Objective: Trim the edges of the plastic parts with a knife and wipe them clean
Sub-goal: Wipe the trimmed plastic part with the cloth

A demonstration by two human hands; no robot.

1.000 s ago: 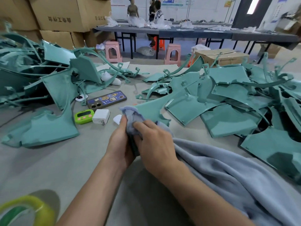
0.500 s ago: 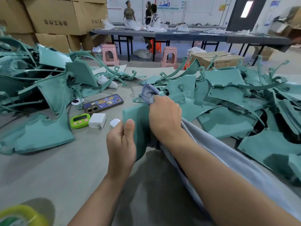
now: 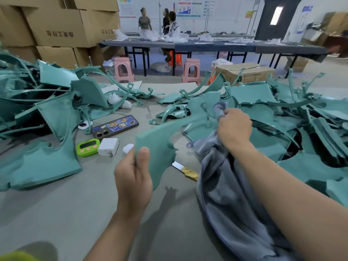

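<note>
Broadly, the grey desk (image 3: 56,213) fills the lower frame, with heaps of teal plastic parts at the left edge (image 3: 37,110) and across the right side (image 3: 282,113). A long grey-blue cloth (image 3: 226,194) trails from centre right down to the bottom right corner. The part in hand (image 3: 160,144) is held above the desk at the middle of the frame. Its long axis runs diagonally, with the broad end low and left and the narrow arm pointing to the upper right; its notched edge faces right. The left hand (image 3: 133,178) pinches the broad end, thumb on the near face. The right hand (image 3: 234,127) is clenched round a bunched end of the cloth by the narrow tip; whether cloth and tip touch I cannot tell. Since the part hangs from one pinch, a firm wipe may twist it or pull it free, and its notches may snag the fabric. The knife (image 3: 185,169) lies just below it, one end at the cloth's edge, so the dragging cloth may catch it and sweep the blade towards the forearm.
</note>
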